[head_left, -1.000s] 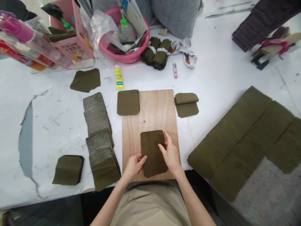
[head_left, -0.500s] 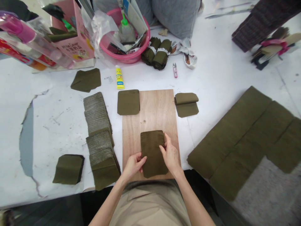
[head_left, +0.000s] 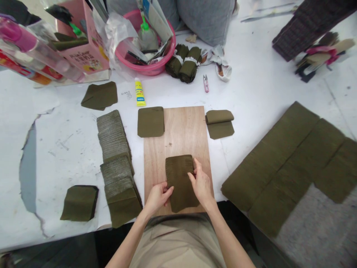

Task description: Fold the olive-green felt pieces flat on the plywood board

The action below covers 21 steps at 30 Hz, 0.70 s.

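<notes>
Little has moved since the earlier frame: the whole view slides slightly left, while both hands keep their hold on the olive cloth stack. It lies over the near half of a smooth, pale-grained wooden board, rectangular, its layers ridged at the far end. Taking the stack as the clock's centre, the left hand pinches its edge at eight, thumb on top; the right hand grips at three, thumb on top, fingers curled round the side. At eleven, a square panel with clipped corners covers the board's far-left corner; beyond it lies a yellow tube. At one, a folded piece meets the board's edge. Between nine and ten, fuzzy-edged pieces overlap like shingles. Flat olive sheets spread at three. Past twelve sit tied cloth rolls beside a round pink basin.
</notes>
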Available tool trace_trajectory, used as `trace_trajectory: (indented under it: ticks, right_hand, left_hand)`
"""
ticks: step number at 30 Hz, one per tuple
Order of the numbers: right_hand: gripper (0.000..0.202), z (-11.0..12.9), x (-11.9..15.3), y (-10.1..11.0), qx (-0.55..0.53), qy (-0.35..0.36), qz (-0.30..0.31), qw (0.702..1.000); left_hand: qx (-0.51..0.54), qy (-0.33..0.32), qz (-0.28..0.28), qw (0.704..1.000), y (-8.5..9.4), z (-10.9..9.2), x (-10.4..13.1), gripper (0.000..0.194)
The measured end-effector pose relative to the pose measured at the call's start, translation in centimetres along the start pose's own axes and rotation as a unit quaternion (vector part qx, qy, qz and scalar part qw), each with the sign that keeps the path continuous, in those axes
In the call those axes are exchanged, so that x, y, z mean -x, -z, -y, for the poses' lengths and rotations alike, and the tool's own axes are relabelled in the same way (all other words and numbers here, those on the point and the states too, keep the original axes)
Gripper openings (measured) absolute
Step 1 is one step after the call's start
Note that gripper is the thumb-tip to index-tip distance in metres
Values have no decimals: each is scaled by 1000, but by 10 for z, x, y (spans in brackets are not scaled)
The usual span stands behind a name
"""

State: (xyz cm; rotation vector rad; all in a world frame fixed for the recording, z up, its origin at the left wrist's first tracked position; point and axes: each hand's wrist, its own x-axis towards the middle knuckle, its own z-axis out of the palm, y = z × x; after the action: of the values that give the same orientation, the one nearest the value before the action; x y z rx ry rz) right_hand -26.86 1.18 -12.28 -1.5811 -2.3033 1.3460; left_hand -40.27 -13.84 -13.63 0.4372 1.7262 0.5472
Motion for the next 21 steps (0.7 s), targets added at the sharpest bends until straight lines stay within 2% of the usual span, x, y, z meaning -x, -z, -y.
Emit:
trace_trajectory:
  ticks: [5, 9, 12, 15, 18, 21]
  right_hand:
    - [57, 3, 1, 0, 22, 1, 0, 1000]
    - [56, 11, 4, 2, 88, 1, -15, 996]
    - [55, 13, 7, 6, 136, -4, -22, 990]
    - [51, 10, 13, 10, 168, -5, -39, 985]
    - [39, 6, 22, 9, 161, 45, -42, 985]
    - [31, 1, 32, 5, 168, 93, -14, 981]
  left_hand:
    - [-115, 31, -23, 993, 5, -14, 4, 32]
    - [-245, 22, -81, 966, 7, -28, 10, 35]
    - [-300, 16, -106, 948, 9, -30, 13, 34]
    - [-296, 12, -112, 948, 13, -28, 14, 33]
    - [-257, -11, -135, 957, 18, -25, 12, 31]
    - [-212, -58, -154, 963, 20, -25, 6, 29]
